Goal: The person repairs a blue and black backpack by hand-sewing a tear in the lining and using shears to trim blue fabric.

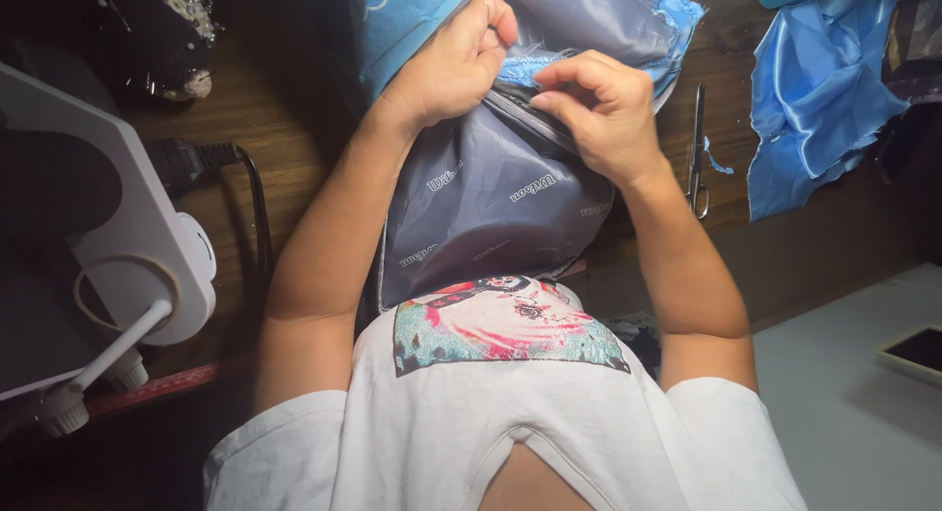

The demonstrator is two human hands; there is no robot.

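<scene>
I see my left hand (453, 61) and right hand (601, 113) both pinching the seam between the grey printed lining fabric (491, 212) and bright blue satin cloth (412, 10). The seam runs across, directly between them, with steel scissors (698, 153) just right.

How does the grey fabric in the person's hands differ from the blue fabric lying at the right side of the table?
The grey fabric is dull and carries small white printed marks; the blue fabric is shiny and plain. The grey fabric is pinched by the left hand and the right hand; the blue fabric lies untouched, beyond the scissors. The grey one drapes toward the person's shirt; the blue one hangs over the table edge. Both are loose and crumpled.
</scene>
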